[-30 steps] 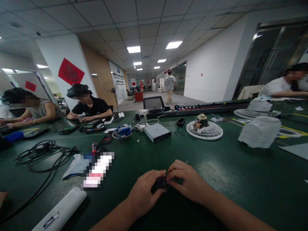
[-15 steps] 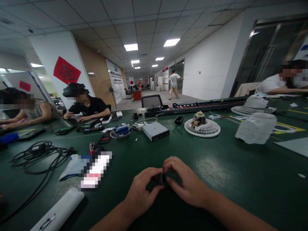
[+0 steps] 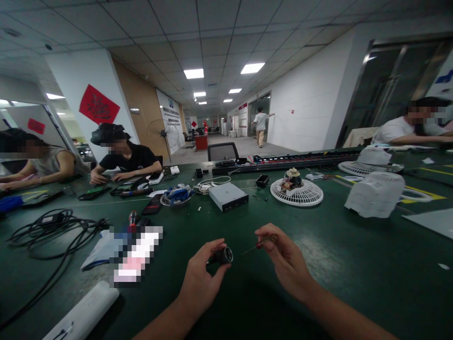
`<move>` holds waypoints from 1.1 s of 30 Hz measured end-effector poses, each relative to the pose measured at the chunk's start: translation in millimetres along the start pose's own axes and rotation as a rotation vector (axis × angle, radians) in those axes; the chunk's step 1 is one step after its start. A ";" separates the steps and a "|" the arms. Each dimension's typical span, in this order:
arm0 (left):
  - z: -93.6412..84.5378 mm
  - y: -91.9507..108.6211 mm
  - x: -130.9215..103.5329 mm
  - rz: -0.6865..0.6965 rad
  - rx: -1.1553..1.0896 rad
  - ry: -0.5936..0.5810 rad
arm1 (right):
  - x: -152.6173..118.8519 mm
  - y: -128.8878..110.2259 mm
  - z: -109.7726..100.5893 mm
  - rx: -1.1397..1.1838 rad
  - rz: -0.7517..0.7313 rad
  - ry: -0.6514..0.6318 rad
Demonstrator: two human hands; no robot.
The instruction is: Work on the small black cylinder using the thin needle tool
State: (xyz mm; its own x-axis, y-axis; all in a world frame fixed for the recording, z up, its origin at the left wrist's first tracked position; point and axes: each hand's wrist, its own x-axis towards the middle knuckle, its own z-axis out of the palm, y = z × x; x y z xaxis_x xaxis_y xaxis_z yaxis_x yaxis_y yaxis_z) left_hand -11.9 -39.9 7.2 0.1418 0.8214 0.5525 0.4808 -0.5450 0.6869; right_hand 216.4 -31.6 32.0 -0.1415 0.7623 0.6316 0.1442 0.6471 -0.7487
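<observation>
Black cylindrical part (image 3: 223, 255) and thin screwdriver (image 3: 264, 240) held apart over a green worktable (image 3: 336, 293)

A left hand (image 3: 201, 276) grasps the black cylindrical part between thumb and fingers, its round, pale-rimmed open end turned toward the right hand (image 3: 286, 262). That right hand pinches the thin screwdriver near its red collar, the narrow shaft slanting down toward the part with its tip just short of it. Both hands are raised above the worktable.

Directly beyond the hands sits a silver box-shaped drive (image 3: 228, 194), with a small black tray (image 3: 262, 181) behind and to its right. A white fan grille (image 3: 296, 194) carrying an exposed motor lies beyond the right hand; farther right stands a white plastic housing (image 3: 375, 196). Ahead and to the left of the left hand are a bowl (image 3: 176, 203) of blue material and a red-handled tool (image 3: 132, 220), with coiled black cable (image 3: 56, 219) farther left. A long white object (image 3: 85, 311) rests nearer the wearer, left of the left hand. Across the table, a person in a black shirt (image 3: 132, 158) leans over the surface.
</observation>
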 end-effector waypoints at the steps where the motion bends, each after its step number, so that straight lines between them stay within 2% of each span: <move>1: 0.1 -0.3 -0.3 0.001 -0.002 -0.010 | 0.4 1.7 1.4 0.026 0.009 0.004; 6: 0.4 -2.3 -2.2 0.036 -0.004 -0.061 | 0.5 8.0 6.3 0.078 0.014 0.018; 12: -0.3 -3.0 -2.5 0.022 0.007 -0.044 | -0.6 6.2 5.4 0.129 -0.009 0.178; 17: -2.1 -1.1 -3.4 0.033 0.004 -0.079 | 0.4 7.5 4.2 0.081 0.045 0.076; 21: -1.9 -3.0 -3.0 0.008 0.009 -0.062 | -0.2 8.8 3.1 -0.024 0.109 0.058; 28: -0.1 -2.9 -3.0 0.068 -0.003 -0.080 | -2.2 3.7 2.7 -0.083 0.053 0.009; 33: -0.4 -2.0 -2.2 0.040 0.006 -0.033 | -0.2 -2.6 3.3 -0.214 0.053 -0.044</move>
State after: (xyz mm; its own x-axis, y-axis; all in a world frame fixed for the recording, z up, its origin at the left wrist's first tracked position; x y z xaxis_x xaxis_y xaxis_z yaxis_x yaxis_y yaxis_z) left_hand -13.6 -40.7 4.8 0.1894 0.8039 0.5639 0.4789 -0.5769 0.6617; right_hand 212.8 -33.4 33.1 -0.1697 0.7968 0.5799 0.3568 0.5982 -0.7175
